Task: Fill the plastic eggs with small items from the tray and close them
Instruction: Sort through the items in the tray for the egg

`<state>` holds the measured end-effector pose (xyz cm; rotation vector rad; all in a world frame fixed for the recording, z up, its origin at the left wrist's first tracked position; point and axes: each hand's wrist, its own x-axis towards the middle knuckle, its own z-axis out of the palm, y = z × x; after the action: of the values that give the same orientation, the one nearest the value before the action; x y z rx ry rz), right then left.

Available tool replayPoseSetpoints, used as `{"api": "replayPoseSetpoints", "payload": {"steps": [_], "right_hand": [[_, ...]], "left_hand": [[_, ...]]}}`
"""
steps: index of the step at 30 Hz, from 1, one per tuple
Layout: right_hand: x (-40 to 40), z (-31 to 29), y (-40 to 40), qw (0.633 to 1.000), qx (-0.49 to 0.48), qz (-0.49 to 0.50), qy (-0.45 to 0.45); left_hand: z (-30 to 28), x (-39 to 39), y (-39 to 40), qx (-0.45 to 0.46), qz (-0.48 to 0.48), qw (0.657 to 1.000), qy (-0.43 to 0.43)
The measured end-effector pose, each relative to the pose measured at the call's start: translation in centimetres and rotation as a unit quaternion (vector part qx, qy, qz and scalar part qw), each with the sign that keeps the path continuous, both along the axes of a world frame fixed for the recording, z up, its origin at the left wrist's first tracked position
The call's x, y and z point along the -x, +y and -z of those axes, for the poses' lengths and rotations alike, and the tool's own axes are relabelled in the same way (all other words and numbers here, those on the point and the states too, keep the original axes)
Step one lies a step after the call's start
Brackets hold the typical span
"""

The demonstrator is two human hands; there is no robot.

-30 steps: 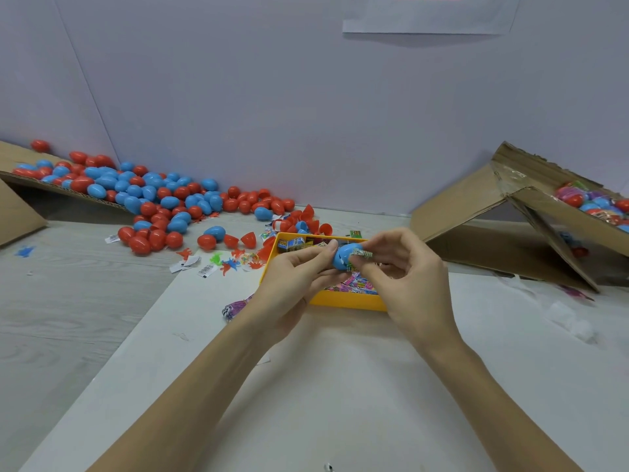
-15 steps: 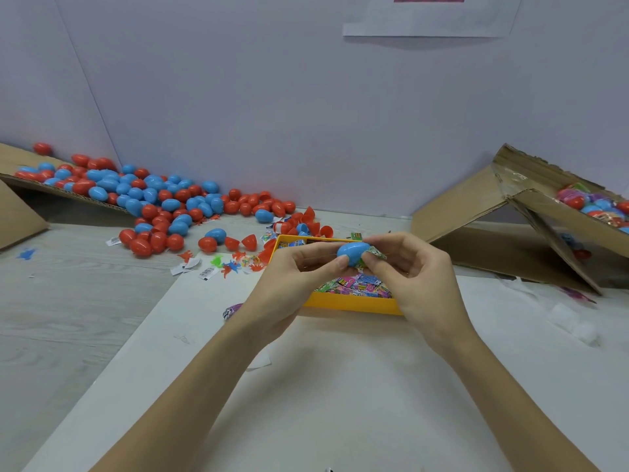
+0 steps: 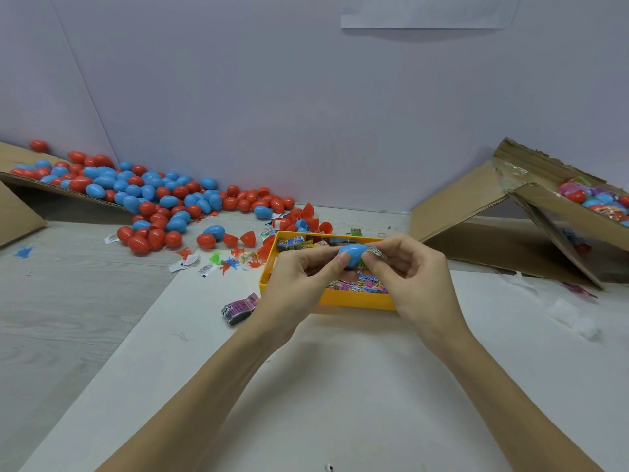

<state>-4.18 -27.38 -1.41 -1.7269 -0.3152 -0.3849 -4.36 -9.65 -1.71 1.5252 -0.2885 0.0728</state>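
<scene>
A blue plastic egg (image 3: 352,253) is held above the yellow tray (image 3: 354,299). My left hand (image 3: 299,277) pinches its left side. My right hand (image 3: 412,277) pinches its right side, where a small printed wrapper (image 3: 377,252) sticks out by the fingertips. The tray holds several small wrapped items (image 3: 357,284). Whether the egg's two halves are fully joined is hidden by my fingers.
A heap of red and blue eggs (image 3: 136,192) spills off a cardboard ramp at the far left. Loose egg halves (image 3: 245,238) and small toys (image 3: 235,260) lie left of the tray. A dark packet (image 3: 238,308) sits near my left wrist. A cardboard box (image 3: 531,212) with filled eggs stands at right.
Both hands lifted the egg slightly and turned it so its long side faces up. The wrapper now shows at the egg's right end.
</scene>
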Motion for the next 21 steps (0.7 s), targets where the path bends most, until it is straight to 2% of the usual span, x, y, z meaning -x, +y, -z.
{"api": "replayPoseSetpoints", "payload": {"steps": [6,12,16,21], "right_hand": [[0.05,-0.53,0.55,0.999,-0.021,0.004,0.035],[0.21,-0.69,0.48,0.996,-0.041,-0.01,0.074],[0.16,-0.69,0.5,0.998,-0.024,-0.007,0.058],[0.2,-0.81,0.15,0.998,0.051,-0.029,0.019]], "left_hand": [[-0.7,-0.5,0.57,0.001,0.032,0.998,0.051],[-0.76,-0.41,0.5,-0.018,0.025,0.998,0.063],[-0.65,-0.52,0.4,-0.024,0.019,0.997,0.065],[-0.62,-0.78,0.87,-0.007,0.018,0.996,0.092]]}}
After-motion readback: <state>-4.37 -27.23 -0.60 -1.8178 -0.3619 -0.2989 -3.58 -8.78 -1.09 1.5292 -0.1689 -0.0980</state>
